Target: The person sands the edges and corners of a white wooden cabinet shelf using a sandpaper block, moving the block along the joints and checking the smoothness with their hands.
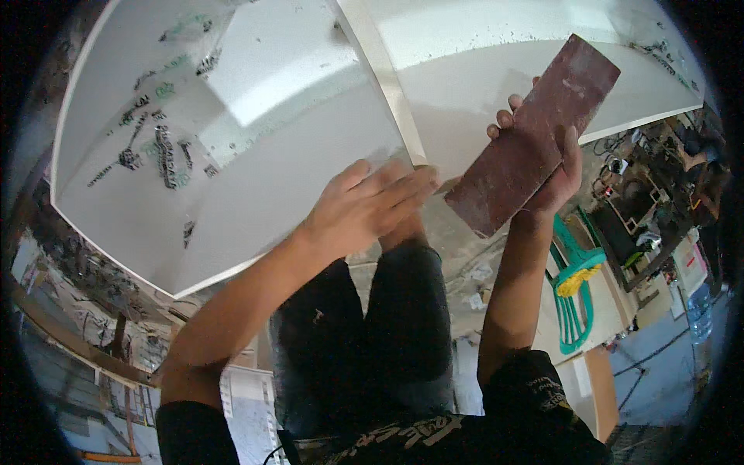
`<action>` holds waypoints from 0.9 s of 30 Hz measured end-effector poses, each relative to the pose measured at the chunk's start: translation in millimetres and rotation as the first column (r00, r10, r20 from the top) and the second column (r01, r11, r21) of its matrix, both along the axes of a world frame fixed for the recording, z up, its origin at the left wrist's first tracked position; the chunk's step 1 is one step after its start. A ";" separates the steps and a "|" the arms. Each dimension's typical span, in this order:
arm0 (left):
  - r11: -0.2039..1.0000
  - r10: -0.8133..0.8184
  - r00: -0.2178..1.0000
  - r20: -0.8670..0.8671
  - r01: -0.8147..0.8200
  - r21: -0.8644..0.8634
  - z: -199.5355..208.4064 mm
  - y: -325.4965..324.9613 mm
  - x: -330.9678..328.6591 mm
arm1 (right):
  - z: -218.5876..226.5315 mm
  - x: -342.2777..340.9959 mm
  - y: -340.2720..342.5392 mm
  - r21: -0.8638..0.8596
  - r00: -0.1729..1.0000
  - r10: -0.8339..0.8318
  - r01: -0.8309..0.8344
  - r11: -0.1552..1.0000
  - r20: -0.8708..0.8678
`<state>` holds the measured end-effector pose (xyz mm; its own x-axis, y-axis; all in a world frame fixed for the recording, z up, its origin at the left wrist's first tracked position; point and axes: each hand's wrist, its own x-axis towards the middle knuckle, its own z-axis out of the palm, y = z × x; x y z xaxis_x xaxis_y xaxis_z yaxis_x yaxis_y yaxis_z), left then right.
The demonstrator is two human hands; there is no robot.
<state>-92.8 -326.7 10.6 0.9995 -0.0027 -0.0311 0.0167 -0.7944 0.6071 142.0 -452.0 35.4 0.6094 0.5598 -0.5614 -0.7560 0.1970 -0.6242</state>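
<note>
My right hand point(559, 177) grips a flat, reddish-brown sanding block point(535, 136), tilted with its far end up to the right. The thumb lies along its near edge, and fingertips show past the far edge. My left hand point(372, 198) holds nothing; its fingers stretch toward the right, slightly blurred. It hovers over the near edge of a large white panel point(271, 186), close to a pale strip point(387, 81) that runs away from me. I cannot tell whether it touches the panel. Beyond the strip, a second white panel point(465, 85) sits partly behind the block.
Printed clear film point(167, 147) covers part of the left panel. At right, a green plastic chair point(573, 287) with a yellow item point(577, 280) on it stands near a cluttered heap of tools and cables point(639, 209). A clear bottle point(700, 310) stands at the far right.
</note>
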 end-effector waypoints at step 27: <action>0.778 -0.607 0.749 0.266 0.493 0.389 2.7 234.8 112.3 | -6.6 -5.3 2.3 0.149 0.991 -0.070 0.087 0.985 -0.114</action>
<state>19.6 -91.9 13.3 0.7611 -0.6037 0.2372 -0.6478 -0.7260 0.2309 136.8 -449.7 28.8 0.5955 0.5973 -0.5372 -0.7956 0.3457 -0.4974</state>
